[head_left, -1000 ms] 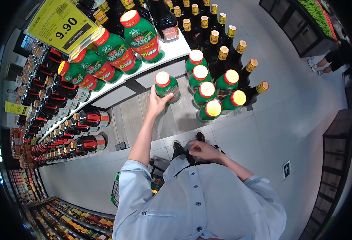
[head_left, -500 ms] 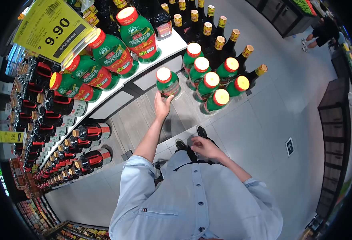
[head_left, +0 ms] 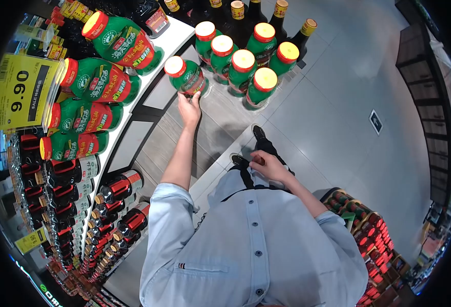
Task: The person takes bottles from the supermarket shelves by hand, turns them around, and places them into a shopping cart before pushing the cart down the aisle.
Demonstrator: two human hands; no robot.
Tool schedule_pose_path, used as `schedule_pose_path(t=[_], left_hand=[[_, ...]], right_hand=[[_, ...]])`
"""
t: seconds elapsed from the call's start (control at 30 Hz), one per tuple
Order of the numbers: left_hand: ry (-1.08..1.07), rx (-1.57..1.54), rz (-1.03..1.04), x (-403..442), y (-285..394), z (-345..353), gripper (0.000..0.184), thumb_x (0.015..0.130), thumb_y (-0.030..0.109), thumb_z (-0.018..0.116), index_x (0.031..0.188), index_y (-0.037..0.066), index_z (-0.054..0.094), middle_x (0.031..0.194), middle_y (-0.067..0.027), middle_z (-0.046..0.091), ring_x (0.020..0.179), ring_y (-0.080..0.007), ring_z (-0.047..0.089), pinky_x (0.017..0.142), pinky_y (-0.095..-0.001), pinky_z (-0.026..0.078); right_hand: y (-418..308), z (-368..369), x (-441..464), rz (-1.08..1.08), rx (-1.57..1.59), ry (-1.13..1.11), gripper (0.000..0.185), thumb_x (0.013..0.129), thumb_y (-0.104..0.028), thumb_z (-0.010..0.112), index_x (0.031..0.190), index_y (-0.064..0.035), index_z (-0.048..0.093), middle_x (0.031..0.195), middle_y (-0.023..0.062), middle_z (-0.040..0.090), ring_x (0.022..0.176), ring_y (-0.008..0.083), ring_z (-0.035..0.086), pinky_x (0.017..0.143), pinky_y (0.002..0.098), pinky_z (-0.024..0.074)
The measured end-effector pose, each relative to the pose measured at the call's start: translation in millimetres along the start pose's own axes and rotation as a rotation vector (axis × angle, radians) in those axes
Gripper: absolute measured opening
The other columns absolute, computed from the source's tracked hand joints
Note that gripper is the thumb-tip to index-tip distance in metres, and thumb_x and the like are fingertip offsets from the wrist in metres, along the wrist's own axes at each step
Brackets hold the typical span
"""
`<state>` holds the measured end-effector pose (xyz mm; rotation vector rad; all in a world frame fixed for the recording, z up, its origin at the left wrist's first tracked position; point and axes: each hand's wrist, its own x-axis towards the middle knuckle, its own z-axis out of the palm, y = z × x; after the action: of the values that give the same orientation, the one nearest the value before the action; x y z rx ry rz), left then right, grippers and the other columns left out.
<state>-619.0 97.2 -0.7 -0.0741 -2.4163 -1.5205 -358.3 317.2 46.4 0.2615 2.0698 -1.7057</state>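
My left hand [head_left: 189,108] is wrapped around the lower side of a green oyster sauce bottle [head_left: 188,77] with a red-rimmed cap. This bottle stands close to the white shelf edge, left of a cluster of matching bottles; whether its base touches the wooden platform is hard to see. Nearest in the cluster is another oyster sauce bottle [head_left: 259,88]. My right hand [head_left: 269,166] hangs in front of my waist, away from the bottles. Its fingers are loosely curled, with a gap at the thumb and nothing visible in them.
A white shelf [head_left: 146,77] carries larger green bottles [head_left: 125,43] and a yellow price tag [head_left: 23,92]. Dark bottles [head_left: 302,38] stand behind the cluster. Rows of dark jugs [head_left: 120,187] fill the left side, and stacked red-and-green goods [head_left: 361,230] stand at lower right.
My view has turned, so the shelf and bottles sit further left and higher, and stacked goods appear at lower right. My left hand stays on the bottle; my right fingers are more curled.
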Motion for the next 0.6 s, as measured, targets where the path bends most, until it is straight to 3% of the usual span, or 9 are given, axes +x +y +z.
schedule_pose_path(t=[0.13, 0.2, 0.27, 0.4, 0.47, 0.6], left_hand=[[-0.043, 0.031, -0.029, 7.3, 2.8, -0.2, 0.044, 0.086, 0.014, 0.073, 0.121, 0.000, 0.051, 0.093, -0.0127, 0.068, 0.070, -0.0178, 0.059, 0.070, -0.0330, 0.049], [-0.041, 0.098, -0.034, 9.4, 0.5, 2.3, 0.045, 0.085, 0.014, 0.073, 0.121, -0.001, 0.050, 0.104, -0.0197, 0.065, 0.083, -0.0303, 0.065, 0.072, -0.0384, 0.050], [-0.022, 0.114, -0.026, 11.1, -2.8, 6.2, 0.045, 0.084, 0.014, 0.073, 0.120, -0.001, 0.050, 0.104, -0.0195, 0.064, 0.083, -0.0309, 0.064, 0.073, -0.0386, 0.050], [-0.001, 0.096, -0.042, 13.5, -4.6, 9.5, 0.046, 0.084, 0.017, 0.075, 0.119, -0.001, 0.051, 0.104, -0.0196, 0.063, 0.086, -0.0326, 0.062, 0.074, -0.0395, 0.049], [-0.016, 0.113, -0.066, 12.9, -1.9, 7.8, 0.046, 0.083, 0.017, 0.075, 0.119, -0.002, 0.051, 0.104, -0.0187, 0.061, 0.086, -0.0326, 0.061, 0.075, -0.0391, 0.049], [0.019, 0.202, 0.006, 14.3, -2.1, 9.1, 0.047, 0.083, 0.017, 0.076, 0.119, -0.002, 0.051, 0.105, -0.0178, 0.057, 0.087, -0.0320, 0.059, 0.075, -0.0384, 0.049]], right_hand=[[-2.5, 4.1, 0.9, -0.037, -0.055, 0.037, 0.034, 0.088, -0.021, 0.070, 0.113, -0.0011, 0.058, 0.086, 0.0115, 0.069, 0.076, 0.0206, 0.066, 0.072, 0.0324, 0.0520], [-4.6, 2.9, -1.7, -0.031, -0.078, 0.050, 0.034, 0.088, -0.021, 0.070, 0.112, -0.0008, 0.058, 0.085, 0.0118, 0.068, 0.076, 0.0214, 0.066, 0.073, 0.0329, 0.0520], [-6.0, 1.4, -3.8, -0.031, -0.089, 0.046, 0.034, 0.087, -0.022, 0.070, 0.112, -0.0005, 0.059, 0.086, 0.0124, 0.068, 0.078, 0.0224, 0.067, 0.073, 0.0332, 0.0520], [-3.7, -0.2, -9.8, 0.002, -0.069, 0.056, 0.035, 0.087, -0.021, 0.070, 0.114, -0.0006, 0.059, 0.087, 0.0129, 0.068, 0.080, 0.0223, 0.067, 0.073, 0.0332, 0.0519], [-4.6, 0.6, -11.7, 0.037, -0.107, 0.058, 0.033, 0.089, -0.016, 0.069, 0.116, 0.0002, 0.059, 0.090, 0.0083, 0.068, 0.079, 0.0141, 0.063, 0.074, 0.0285, 0.0513], [-0.9, 2.6, -13.3, 0.017, -0.079, 0.064, 0.033, 0.089, -0.016, 0.070, 0.115, 0.0008, 0.058, 0.090, 0.0086, 0.068, 0.080, 0.0145, 0.064, 0.075, 0.0285, 0.0516]])
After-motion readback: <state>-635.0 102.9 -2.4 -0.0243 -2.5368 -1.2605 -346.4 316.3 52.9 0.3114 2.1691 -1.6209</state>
